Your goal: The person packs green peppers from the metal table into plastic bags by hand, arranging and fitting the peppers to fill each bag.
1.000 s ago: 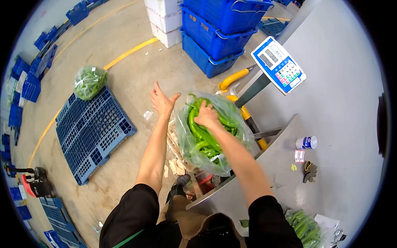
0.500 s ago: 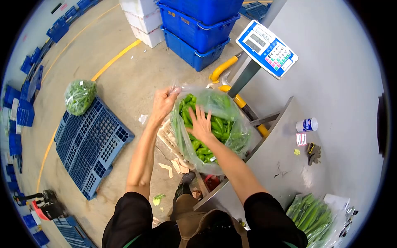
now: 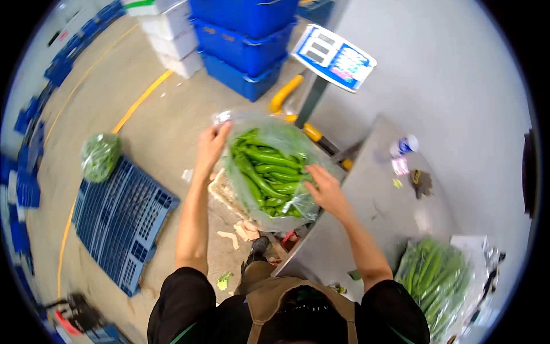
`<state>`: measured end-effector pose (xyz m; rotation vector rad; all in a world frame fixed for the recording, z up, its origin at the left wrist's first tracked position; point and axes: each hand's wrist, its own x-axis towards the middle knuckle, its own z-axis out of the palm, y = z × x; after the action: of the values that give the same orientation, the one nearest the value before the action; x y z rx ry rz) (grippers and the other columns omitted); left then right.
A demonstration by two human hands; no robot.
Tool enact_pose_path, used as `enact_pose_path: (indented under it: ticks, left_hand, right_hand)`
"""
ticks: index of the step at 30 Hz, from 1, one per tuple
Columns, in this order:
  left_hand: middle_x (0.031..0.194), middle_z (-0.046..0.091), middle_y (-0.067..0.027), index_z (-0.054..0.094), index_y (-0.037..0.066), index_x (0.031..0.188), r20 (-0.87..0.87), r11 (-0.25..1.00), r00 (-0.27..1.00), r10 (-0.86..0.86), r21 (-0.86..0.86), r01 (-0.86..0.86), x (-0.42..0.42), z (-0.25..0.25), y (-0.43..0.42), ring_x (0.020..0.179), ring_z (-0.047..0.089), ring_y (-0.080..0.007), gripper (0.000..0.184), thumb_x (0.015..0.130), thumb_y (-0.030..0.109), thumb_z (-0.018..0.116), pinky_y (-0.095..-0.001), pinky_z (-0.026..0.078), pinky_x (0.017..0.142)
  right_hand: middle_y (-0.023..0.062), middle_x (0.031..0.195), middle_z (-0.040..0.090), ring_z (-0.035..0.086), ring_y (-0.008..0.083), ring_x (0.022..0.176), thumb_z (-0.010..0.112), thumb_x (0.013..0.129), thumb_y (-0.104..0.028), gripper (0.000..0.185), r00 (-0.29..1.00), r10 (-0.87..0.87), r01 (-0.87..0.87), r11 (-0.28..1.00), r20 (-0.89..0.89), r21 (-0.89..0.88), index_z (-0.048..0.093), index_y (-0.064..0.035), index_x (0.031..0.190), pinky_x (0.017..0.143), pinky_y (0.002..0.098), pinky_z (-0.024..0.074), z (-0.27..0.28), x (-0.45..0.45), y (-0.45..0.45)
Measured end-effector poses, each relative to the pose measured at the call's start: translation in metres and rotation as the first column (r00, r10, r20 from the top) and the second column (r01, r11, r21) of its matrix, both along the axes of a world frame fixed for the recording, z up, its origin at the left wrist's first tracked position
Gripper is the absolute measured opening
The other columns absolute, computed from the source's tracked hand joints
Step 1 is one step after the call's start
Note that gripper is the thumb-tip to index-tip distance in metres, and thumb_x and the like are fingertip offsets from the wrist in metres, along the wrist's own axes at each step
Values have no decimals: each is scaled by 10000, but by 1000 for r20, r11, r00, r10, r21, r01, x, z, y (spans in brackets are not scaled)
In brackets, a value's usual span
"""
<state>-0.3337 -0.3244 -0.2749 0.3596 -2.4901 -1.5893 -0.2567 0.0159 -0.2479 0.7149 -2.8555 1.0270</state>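
A clear plastic bag (image 3: 312, 143) full of long green peppers (image 3: 269, 170) stands open-mouthed in front of me. Its rim is pinched at the upper left by my left hand (image 3: 213, 142), with the fingers closed on the plastic. At the bag's right side, my right hand (image 3: 327, 188) rests against the edge by the peppers, its fingers apart. Under the bag, part of a beige plastic crate (image 3: 223, 192) shows at the left. The rest of that crate is hidden.
A scale display (image 3: 334, 57) on a post rises behind the bag. To the right, a metal table (image 3: 366, 212) holds a cup (image 3: 404, 145), a glove (image 3: 422, 183) and another bagged batch of green peppers (image 3: 432, 281). Blue crates (image 3: 243, 46) stand behind; a blue pallet (image 3: 123, 221) bears a bag of greens (image 3: 100, 157).
My right hand has moved off the peppers to the bag's right edge. The peppers look rearranged, with longer ones on top. My left hand keeps the rim. The view has shifted slightly.
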Motion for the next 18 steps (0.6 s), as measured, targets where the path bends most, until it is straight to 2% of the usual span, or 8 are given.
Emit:
enact_pose_path:
  ticks: [2,3,5,7,10,13,16,18]
  left_hand:
    - [867,638,-125,640,-9,1011,48,992,995,83,-95,-78,21,18,14,827,592,-201,473,844,433,618,-323,467,748]
    - [982,640,-141,595,8,1122,26,996,996,85,20,-85,29,20,18,908,592,-220,481,835,392,645,-324,462,820]
    - [860,611,-73,520,24,1239,-238,988,963,128,115,-103,45,33,46,762,539,-156,447,866,242,634,-299,445,701]
    - [704,426,8,503,25,1270,-315,970,919,238,32,-241,54,46,72,624,364,-103,446,890,234,607,-279,362,563]
    - [700,403,35,518,20,1249,-426,961,861,277,146,-237,71,74,131,612,346,-83,392,914,212,581,-242,326,522]
    - [707,399,45,530,22,1221,-542,972,833,-112,115,205,81,88,207,615,339,-75,335,923,171,561,-227,312,528]
    - [781,470,26,565,8,1148,-573,727,664,-480,164,667,137,143,306,677,404,-61,250,920,108,538,-194,338,588]
    - [833,566,-36,591,-7,1090,-655,578,424,-625,-25,816,175,179,367,695,484,-102,238,857,35,570,-229,412,632]
  right_hand:
    - [187,1129,573,565,334,1041,632,812,-116,349,978,-125,132,991,-168,31,560,-3,1134,873,375,464,67,40,51]
    - [185,1107,582,574,336,1019,641,801,-93,333,939,-219,246,967,-267,69,568,2,1111,852,368,475,99,69,84]
    - [179,1086,588,579,335,1001,655,780,-69,326,773,-430,534,839,-466,110,575,3,1088,843,367,477,156,132,138]
    - [163,1054,603,596,304,965,650,783,-58,311,534,-577,769,635,-618,72,580,-1,1081,826,349,482,205,198,188]
    - [152,1015,625,630,255,898,624,801,-61,292,181,-761,928,342,-622,-149,586,-4,1084,796,328,494,265,292,252]
    - [172,963,644,646,255,849,624,781,-108,332,-79,-873,957,70,-482,-283,599,-3,1096,774,331,505,271,389,342]
    - [177,948,649,641,284,873,669,755,-211,434,-119,-917,981,-167,-381,95,594,-11,1133,788,348,505,259,474,410]
    - [184,1096,619,604,300,981,701,749,-289,586,-24,-971,974,-76,-237,212,527,9,1222,869,354,477,239,505,428]
